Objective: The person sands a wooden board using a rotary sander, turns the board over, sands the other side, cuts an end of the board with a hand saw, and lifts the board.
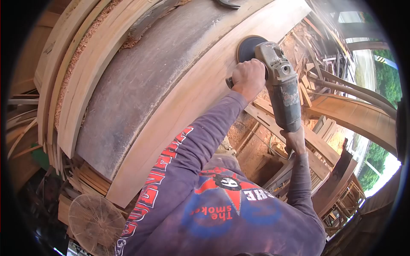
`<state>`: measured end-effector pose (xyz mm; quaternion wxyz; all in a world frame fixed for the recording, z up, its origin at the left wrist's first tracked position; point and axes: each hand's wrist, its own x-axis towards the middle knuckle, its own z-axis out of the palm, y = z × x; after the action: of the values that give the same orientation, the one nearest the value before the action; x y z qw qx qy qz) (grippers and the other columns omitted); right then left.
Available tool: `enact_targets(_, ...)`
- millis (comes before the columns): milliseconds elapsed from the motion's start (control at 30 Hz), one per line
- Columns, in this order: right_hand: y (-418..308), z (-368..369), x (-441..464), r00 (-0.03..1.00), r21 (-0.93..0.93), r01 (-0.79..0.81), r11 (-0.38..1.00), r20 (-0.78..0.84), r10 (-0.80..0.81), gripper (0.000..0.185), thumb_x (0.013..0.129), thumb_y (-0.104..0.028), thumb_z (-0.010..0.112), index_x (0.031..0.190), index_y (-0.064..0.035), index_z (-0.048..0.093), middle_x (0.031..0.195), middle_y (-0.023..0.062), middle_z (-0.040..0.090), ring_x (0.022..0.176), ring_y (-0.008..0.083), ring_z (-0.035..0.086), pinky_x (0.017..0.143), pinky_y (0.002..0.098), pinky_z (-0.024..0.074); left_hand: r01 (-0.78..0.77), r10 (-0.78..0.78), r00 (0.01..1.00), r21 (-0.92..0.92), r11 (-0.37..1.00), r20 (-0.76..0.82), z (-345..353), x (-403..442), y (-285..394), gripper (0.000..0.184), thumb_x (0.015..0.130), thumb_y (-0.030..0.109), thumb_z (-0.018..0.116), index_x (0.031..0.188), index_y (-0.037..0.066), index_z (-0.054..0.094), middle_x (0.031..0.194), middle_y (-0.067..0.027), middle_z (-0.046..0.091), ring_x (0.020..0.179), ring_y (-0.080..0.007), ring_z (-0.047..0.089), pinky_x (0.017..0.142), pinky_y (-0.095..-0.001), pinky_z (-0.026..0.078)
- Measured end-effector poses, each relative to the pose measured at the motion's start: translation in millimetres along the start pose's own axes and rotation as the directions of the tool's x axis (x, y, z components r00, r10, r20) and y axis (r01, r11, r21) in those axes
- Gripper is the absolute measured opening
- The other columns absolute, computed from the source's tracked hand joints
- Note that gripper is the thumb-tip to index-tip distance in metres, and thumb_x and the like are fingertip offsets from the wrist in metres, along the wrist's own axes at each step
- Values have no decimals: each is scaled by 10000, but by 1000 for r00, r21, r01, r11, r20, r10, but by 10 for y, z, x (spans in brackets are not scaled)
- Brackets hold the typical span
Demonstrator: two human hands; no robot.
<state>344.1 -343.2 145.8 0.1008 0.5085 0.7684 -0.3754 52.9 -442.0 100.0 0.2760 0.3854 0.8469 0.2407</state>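
A grinder [284, 91] with a round dark disc [250, 49] lies across the far part of a long pale board [192, 98], its disc against the wood. My left hand [250, 78] is wrapped round the side handle [229, 82] close to the disc. At the rear end of the grinder's dark body, my right hand [294, 140] is closed round it, partly hidden by the body. The board rests along a worn grey-brown surface [128, 98].
Curved wooden pieces [92, 72] with shavings between them stand at the left. A round fan [96, 224] is at the lower left. Wood offcuts [305, 85] and sawdust lie on the right, beside a wide curved plank [356, 117]. A dark curved tool [227, 4] lies at the top.
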Motion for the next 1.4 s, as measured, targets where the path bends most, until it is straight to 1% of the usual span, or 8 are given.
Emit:
enact_targets(100, -77, 246, -70, 997, 23, -70, 997, 20, 70, 351, 741, -97, 769, 1058, 43, 710, 943, 116, 754, 859, 185, 702, 772, 343, 539, 0, -1, 1000, 54, 999, 21, -131, -58, -125, 281, 854, 227, 719, 1024, 4, 691, 977, -176, 760, 945, -326, 752, 804, -417, 607)
enact_targets(167, -210, 437, -203, 992, 29, -117, 993, 42, 116, 343, 760, -110, 764, 1062, 44, 706, 944, 122, 755, 867, 175, 703, 773, 335, 538, 127, -126, 992, 57, 990, -18, -163, -214, -333, 301, 869, 244, 709, 1061, 14, 678, 1005, -189, 755, 964, -331, 747, 810, -423, 602)
enact_targets(400, -217, 1150, -669, 964, 62, 202, 977, 165, -209, 473, 820, -165, 759, 1235, 22, 631, 1162, 207, 725, 1134, 311, 695, 954, 375, 544, 390, -390, 921, 122, 913, -19, -418, -1447, -1008, 364, 836, 261, 733, 1091, 25, 625, 978, -203, 744, 944, -371, 731, 829, -480, 575)
enact_targets(600, -266, 1278, -897, 942, -49, 176, 983, 298, -153, 625, 744, -258, 817, 1270, 8, 609, 1130, 248, 719, 1133, 382, 678, 959, 412, 545, 529, -529, 846, -19, 849, -63, -315, -2232, -1281, 393, 775, 236, 762, 1056, 16, 596, 927, -206, 730, 886, -398, 720, 804, -503, 559)
enact_targets(833, -534, 607, -529, 954, 111, 77, 991, 280, -106, 472, 843, -153, 769, 1270, -3, 636, 1194, 162, 734, 1138, 231, 698, 969, 357, 542, 411, -407, 910, -41, 911, 81, -209, -1473, -836, 419, 780, 219, 764, 1073, -12, 571, 990, -206, 723, 937, -365, 726, 808, -468, 582)
enact_targets(900, -441, 409, -268, 967, -26, 92, 995, 239, -83, 475, 837, -137, 771, 1267, 11, 635, 1199, 157, 732, 1135, 212, 694, 970, 350, 539, 388, -385, 920, -37, 921, 78, -242, -1179, -677, 417, 785, 217, 763, 1075, -15, 572, 990, -202, 721, 938, -355, 729, 808, -459, 588)
enact_targets(1133, -121, -420, 739, 970, -137, 107, 985, 232, -73, 466, 844, -157, 758, 1264, 10, 646, 1220, 154, 726, 1165, 229, 685, 971, 332, 533, 283, -282, 958, -10, 959, 59, -49, 132, 22, 403, 797, 227, 763, 1057, -14, 570, 991, -191, 711, 930, -326, 735, 804, -426, 602)
enact_targets(1400, -171, -1750, 2007, 985, -46, 49, 998, 165, -41, 375, 852, -140, 747, 1194, 6, 693, 1150, 158, 749, 1134, 231, 704, 957, 344, 539, 234, -232, 969, -18, 972, 82, 134, 1736, 1114, 341, 791, 172, 733, 1021, -21, 571, 939, -211, 718, 881, -353, 742, 763, -437, 606)
